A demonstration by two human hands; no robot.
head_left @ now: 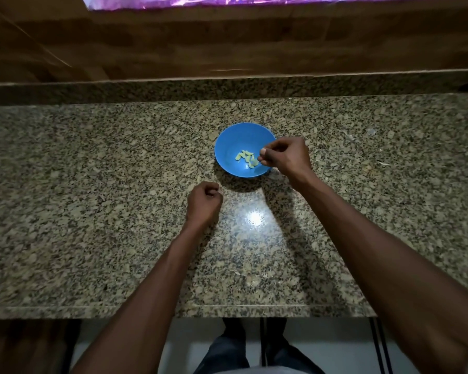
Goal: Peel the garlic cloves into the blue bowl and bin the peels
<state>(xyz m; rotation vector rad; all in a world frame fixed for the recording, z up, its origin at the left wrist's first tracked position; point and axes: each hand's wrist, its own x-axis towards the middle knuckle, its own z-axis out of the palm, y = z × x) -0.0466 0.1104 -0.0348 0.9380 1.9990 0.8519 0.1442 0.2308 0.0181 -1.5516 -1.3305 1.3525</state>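
Note:
The blue bowl (235,136) stands in the middle of the granite counter, and several peeled, pale yellow garlic cloves (246,157) lie in its bottom. My right hand (284,155) hovers over the bowl's right rim, thumb and fingertips drawn together just above the cloves. I see nothing between those fingertips. My left hand (203,199) is curled into a loose fist on the counter, in front of the bowl and to its left. Whatever is inside the fist is hidden.
The granite counter (119,198) runs the full width, with a raised ledge and a wooden wall behind it. A few small pale peel scraps (372,130) lie on the counter at the far right. The counter's front edge (119,309) is near my body.

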